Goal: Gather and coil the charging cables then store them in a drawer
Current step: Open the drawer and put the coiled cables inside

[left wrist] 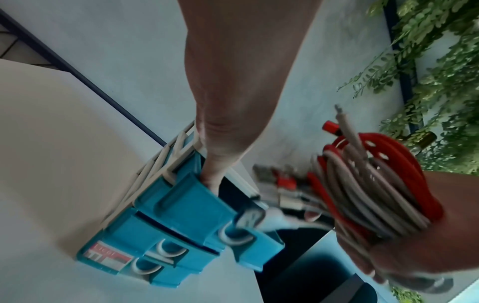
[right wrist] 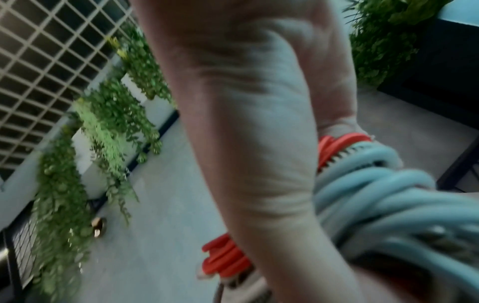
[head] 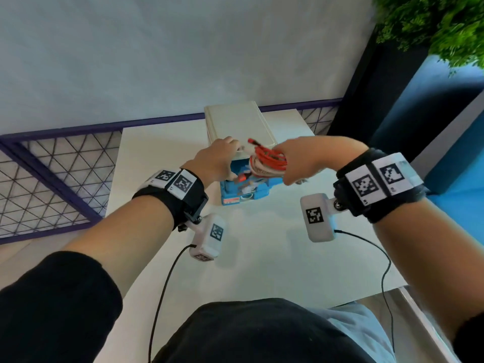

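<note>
A small drawer unit (head: 241,121) with a white top and blue drawers stands at the far side of the white table (head: 157,158). Its top drawer (left wrist: 194,205) is pulled out. My left hand (head: 217,161) holds the unit's front top edge, fingers over the top and thumb (left wrist: 215,170) down beside the open drawer. My right hand (head: 301,158) grips a coiled bundle of red and pale grey charging cables (head: 269,158) just above the open drawer. In the left wrist view the cable bundle (left wrist: 362,184) shows plug ends sticking out. Close up in the right wrist view, the cable coils (right wrist: 376,194) wrap past my palm (right wrist: 259,143).
Two shut blue drawers (left wrist: 160,252) sit below the open one. A purple-framed mesh panel (head: 52,174) lies left of the table. A leafy plant (head: 440,24) hangs at the upper right, over a blue surface (head: 455,153). A shiny metal edge (head: 419,310) is near my right elbow.
</note>
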Demonstrator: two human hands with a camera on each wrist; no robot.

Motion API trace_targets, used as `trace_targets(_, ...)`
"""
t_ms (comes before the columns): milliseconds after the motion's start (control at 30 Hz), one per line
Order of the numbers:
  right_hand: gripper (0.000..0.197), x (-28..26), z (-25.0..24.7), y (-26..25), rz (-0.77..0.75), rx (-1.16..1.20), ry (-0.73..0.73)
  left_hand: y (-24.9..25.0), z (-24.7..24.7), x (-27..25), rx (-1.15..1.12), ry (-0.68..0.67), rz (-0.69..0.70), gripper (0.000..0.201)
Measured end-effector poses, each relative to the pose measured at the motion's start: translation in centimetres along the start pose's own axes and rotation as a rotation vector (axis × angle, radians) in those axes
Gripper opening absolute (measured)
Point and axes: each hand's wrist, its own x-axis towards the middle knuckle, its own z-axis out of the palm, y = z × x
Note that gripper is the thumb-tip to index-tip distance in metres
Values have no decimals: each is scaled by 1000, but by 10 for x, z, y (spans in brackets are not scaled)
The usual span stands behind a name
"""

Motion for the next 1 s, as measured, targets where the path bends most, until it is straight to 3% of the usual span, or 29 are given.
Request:
trace_targets(133, 35, 6, -6, 2, 131, -38, 232, -2, -1, -2, 43, -127, -19, 115)
trace_targets(233, 42, 18, 12, -4, 232, -190, 226, 1, -2, -4, 21, -161, -8, 133)
trace_targets(433, 19, 36, 48, -23, 341, -404, 104, 4, -21, -23, -158, -270, -28, 112)
trace_targets(533, 11, 48, 48, -33, 326, -433, 96, -2, -26, -22, -324, -226, -26, 80)
trace_targets(667, 23, 67, 51, -47, 344, -435, 1, -2, -22, -22, -436, -133, 25, 40)
trace_targets(767, 33, 74, 50, -51, 358, -399, -11, -4, -13, -18, -293, -144, 40, 34)
trace_targets(867, 40, 77, 49, -51, 381, -335, -21, -5, -4, -14, -184, -165, 36, 42)
trace_targets(1000, 26, 75, 48, -47, 363, -295, -29, -2, 3, -15, -149, -171, 11, 51)
